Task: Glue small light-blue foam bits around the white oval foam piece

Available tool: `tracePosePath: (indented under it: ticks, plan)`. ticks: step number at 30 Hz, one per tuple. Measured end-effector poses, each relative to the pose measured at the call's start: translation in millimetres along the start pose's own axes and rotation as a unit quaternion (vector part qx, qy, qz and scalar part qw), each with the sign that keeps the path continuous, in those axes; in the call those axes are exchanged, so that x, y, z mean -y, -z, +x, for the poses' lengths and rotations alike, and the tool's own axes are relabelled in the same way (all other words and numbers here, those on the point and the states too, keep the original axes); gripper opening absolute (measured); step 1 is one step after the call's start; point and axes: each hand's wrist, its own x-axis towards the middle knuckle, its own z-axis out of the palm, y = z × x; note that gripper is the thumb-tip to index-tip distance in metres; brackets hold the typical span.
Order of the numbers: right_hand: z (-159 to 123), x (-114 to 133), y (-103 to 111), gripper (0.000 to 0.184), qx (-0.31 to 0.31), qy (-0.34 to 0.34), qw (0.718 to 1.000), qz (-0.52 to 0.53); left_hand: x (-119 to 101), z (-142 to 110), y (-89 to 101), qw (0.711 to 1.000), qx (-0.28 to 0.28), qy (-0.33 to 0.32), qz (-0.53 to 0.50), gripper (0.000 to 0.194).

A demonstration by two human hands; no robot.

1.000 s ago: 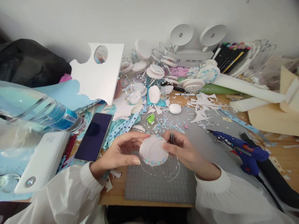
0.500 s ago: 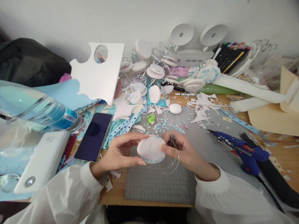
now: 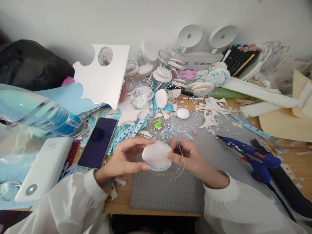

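Observation:
Between both hands, above the grey cutting mat (image 3: 168, 195), is a round white foam disc (image 3: 156, 156) with small blue pieces along its rim. My left hand (image 3: 129, 154) grips its left edge, fingers on top and thumb below. On the right edge, my right hand (image 3: 187, 157) presses with thumb and fingers. A thin clear wire (image 3: 182, 167) loops from the disc past the right fingers and hangs below; one strand also crosses the disc's face. Part of the right fingers is hidden behind the disc.
Several decorated white discs (image 3: 162, 74) are heaped at the back amid paper scraps. To the right lies a blue glue gun (image 3: 253, 156). On the left are a phone (image 3: 97, 143), a white power bank (image 3: 45, 169) and a water bottle (image 3: 44, 112). A cut foam board (image 3: 104, 78) leans behind.
Both hands and the disc have shifted very slightly left. The wire loop beside my right hand has drawn a little inward and up.

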Motion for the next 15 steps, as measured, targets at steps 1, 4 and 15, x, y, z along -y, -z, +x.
tracePosePath:
  ticks: [1,4,15]
  plan:
    - [0.3,0.0,0.4,0.034,-0.007,0.001,1.0,-0.001,0.3,0.3,0.5,1.0,0.007,0.008,-0.017,0.046]
    - [1.6,0.6,0.6,0.034,-0.022,0.001,1.0,-0.011,1.3,0.7,1.8,0.998,0.001,0.041,-0.037,0.04]
    - [7.7,2.6,9.6,0.044,-0.136,-0.016,0.985,0.109,1.7,-1.6,0.7,0.992,-0.031,0.119,-0.006,0.025]
